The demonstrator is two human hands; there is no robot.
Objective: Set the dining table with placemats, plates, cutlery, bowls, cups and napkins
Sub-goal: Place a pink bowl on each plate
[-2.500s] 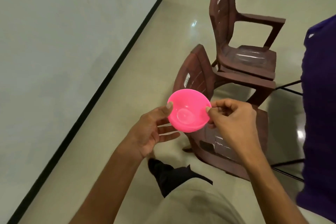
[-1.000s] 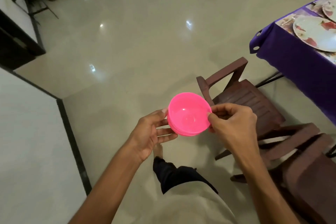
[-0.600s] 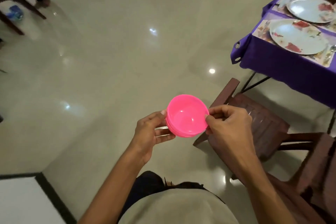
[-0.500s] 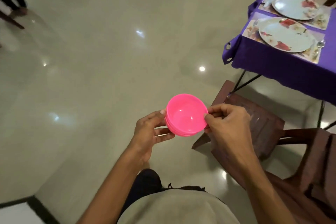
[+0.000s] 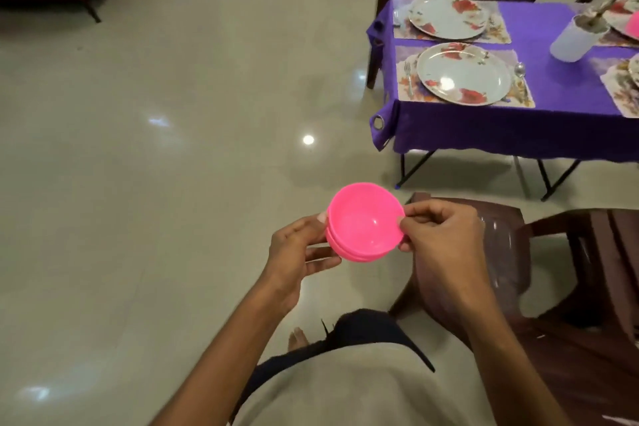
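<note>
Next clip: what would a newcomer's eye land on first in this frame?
The bright pink bowls, a nested stack held in mid-air at centre frame between the left hand and the right hand, whose fingers pinch the rim. Next, the purple tablecloth at upper right, set with floral plates on placemats, a fork left of the near plate. Brown plastic chairs stand beside the person at lower right.

I read the scene as dim, evenly lit indoor light; ceiling lamps glare as small white spots on the glossy floor [image 5: 207, 149]. Soft shadows lie under the table [image 5: 539, 121]. Wide-angle bending and blur at edges.
</note>
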